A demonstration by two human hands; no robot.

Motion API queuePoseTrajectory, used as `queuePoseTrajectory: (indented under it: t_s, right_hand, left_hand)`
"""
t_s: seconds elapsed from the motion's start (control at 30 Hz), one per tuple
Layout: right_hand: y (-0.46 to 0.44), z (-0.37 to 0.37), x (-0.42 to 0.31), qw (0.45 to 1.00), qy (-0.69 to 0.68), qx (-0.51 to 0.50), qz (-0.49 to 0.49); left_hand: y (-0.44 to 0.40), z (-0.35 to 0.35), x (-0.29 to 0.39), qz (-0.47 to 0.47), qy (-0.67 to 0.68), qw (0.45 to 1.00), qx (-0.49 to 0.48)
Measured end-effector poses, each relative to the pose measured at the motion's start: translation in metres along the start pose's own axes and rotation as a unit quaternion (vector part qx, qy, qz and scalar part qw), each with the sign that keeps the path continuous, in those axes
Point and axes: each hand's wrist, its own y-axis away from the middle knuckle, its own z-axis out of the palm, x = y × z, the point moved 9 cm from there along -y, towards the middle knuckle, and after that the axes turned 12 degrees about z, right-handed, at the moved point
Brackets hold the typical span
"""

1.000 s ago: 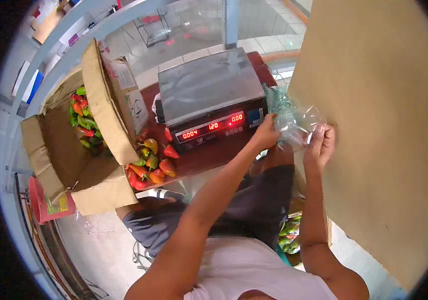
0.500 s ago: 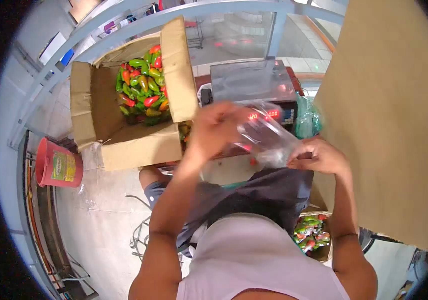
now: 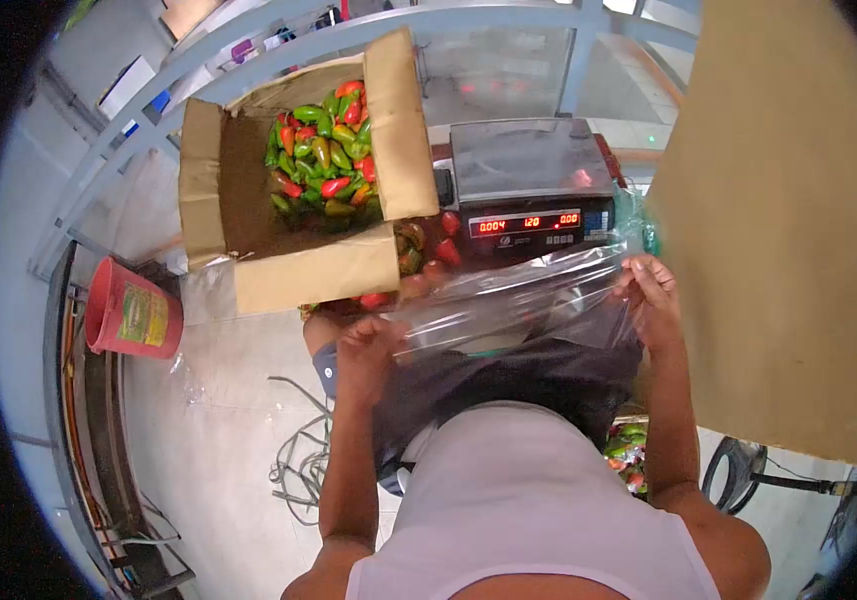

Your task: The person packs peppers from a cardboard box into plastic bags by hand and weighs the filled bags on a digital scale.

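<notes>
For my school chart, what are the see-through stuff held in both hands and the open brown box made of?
Long clear stuff: probably thin, glossy plastic film; it wrinkles and shows white streaks.
Open brown box: looks like matte cardboard, judging by flat, folded flaps.

The clear bag [image 3: 509, 300] is now stretched wider.

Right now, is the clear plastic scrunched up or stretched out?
Stretched out: the clear plastic reaches from the left hand to the right hand, with shiny streaks along it.
</notes>
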Motion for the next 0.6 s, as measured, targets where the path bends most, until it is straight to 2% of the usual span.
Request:
queuePoseTrajectory:
  t_s: [0.07,0.17,0.27,0.4,0.5,0.6]
  right_hand:
    - [0.001,-0.002,-0.001,0.999,0.045,0.029,0.001]
    - [-0.004,-0.011,0.001,1.000,0.007,0.014,-0.002]
    - [0.001,-0.018,-0.006,0.996,0.034,0.083,0.007]
    - [0.000,-0.027,-0.007,0.993,0.074,0.086,-0.009]
    - [-0.001,-0.030,-0.003,0.994,0.064,0.091,0.003]
    - [0.002,-0.029,-0.005,0.993,0.049,0.104,0.000]
  left_hand:
    - [-0.001,-0.016,-0.010,0.003,-0.037,0.999,0.032]
    - [-0.003,-0.008,-0.005,-0.006,-0.030,0.998,0.047]
    - [-0.004,-0.004,-0.007,-0.023,-0.029,0.999,0.016]
    - [0.001,0.007,-0.002,-0.037,-0.005,0.999,0.014]
    - [-0.005,0.000,-0.009,-0.015,-0.055,0.998,-0.027]
    - [-0.007,0.001,-0.016,-0.016,-0.034,0.999,-0.007]
